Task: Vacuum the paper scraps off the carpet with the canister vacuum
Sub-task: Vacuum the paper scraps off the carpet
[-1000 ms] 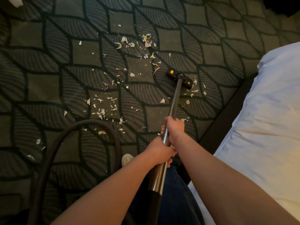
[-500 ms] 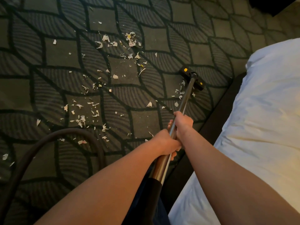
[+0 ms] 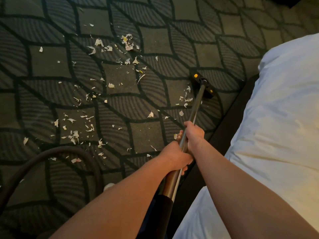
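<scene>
Both my hands grip the metal vacuum wand (image 3: 195, 109). My right hand (image 3: 194, 135) holds it higher up the tube, and my left hand (image 3: 176, 156) grips just below, nearer my body. The black floor nozzle (image 3: 203, 85) with yellow spots sits flat on the dark patterned carpet (image 3: 151, 135), close to the bed. Pale paper scraps (image 3: 74, 135) lie scattered over the carpet to the left of the nozzle, with a small cluster of scraps (image 3: 185, 99) right beside it. The black hose (image 3: 57, 150) arcs across the lower left.
A bed with white bedding (image 3: 279, 118) fills the right side, and its dark base (image 3: 229, 125) runs along the carpet edge next to the nozzle. The toe of a pale shoe (image 3: 108, 186) shows near the hose. The canister itself is out of view.
The nozzle has swung right, from the middle of the scraps toward the bed base. My hands followed, keeping their grip on the wand.
</scene>
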Motion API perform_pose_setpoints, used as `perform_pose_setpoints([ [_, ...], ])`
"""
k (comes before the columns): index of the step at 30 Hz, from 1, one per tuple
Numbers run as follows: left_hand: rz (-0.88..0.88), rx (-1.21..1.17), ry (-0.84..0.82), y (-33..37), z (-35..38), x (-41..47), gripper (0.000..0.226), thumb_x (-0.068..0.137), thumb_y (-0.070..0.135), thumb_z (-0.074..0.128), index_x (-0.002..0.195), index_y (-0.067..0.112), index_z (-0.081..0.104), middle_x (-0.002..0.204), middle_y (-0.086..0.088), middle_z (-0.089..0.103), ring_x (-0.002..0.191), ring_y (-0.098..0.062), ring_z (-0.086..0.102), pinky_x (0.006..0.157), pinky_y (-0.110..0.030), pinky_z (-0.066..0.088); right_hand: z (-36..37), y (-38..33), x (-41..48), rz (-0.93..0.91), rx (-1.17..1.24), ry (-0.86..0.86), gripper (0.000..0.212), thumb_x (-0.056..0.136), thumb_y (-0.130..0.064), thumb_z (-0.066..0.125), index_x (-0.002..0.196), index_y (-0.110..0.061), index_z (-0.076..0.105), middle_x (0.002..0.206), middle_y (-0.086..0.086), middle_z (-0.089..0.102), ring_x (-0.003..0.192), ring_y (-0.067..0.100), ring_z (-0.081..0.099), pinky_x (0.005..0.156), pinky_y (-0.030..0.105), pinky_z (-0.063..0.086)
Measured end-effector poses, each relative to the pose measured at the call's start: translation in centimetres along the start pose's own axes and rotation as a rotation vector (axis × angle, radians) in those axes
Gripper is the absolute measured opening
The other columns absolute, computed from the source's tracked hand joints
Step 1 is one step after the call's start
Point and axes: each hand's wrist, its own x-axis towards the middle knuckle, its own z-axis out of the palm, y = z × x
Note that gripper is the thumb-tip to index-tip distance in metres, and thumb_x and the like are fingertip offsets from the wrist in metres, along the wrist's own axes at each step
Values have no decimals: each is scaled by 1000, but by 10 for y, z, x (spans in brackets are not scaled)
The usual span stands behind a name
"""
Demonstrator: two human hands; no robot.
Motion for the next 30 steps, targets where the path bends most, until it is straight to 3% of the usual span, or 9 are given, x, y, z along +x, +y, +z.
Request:
perform_pose_setpoints([
  [5,-55,-31,-14,-5,6,-5,20,89,8,62,93,21,47,86,-7,60,61,-13,56,60,-27,53,-5,6,-7,66,-58,-40,27,100,-23,54,123,-10,54,84,8,57,65,14,56,52,24,49],
  [10,-83,-16,-22,-26,6,-19,27,87,11,64,112,15,53,87,-7,62,57,-11,58,54,-25,52,-1,28,-17,93,-10,-31,27,99,-21,55,124,-10,55,76,7,55,58,14,53,47,25,47],
  [17,-94,-17,-27,-52,2,-46,28,87,10,63,113,14,53,86,-7,61,57,-12,57,55,-26,52,2,52,-49,106,-19,-36,29,100,-22,54,127,-13,51,79,8,56,61,14,53,52,26,48],
  [23,-131,-19,-49,-72,-12,-67,18,86,4,61,102,12,56,81,-8,60,55,-13,55,55,-28,52,13,75,-68,122,-14,-31,31,99,-22,55,128,-13,51,83,9,57,64,15,55,53,26,50],
  [30,-170,-17,-25,-103,-25,-87,31,86,4,62,114,11,50,87,-11,61,57,-14,56,55,-27,51,27,107,-91,130,-34,-30,30,99,-23,54,127,-13,50,86,9,58,67,16,56,58,28,50],
])
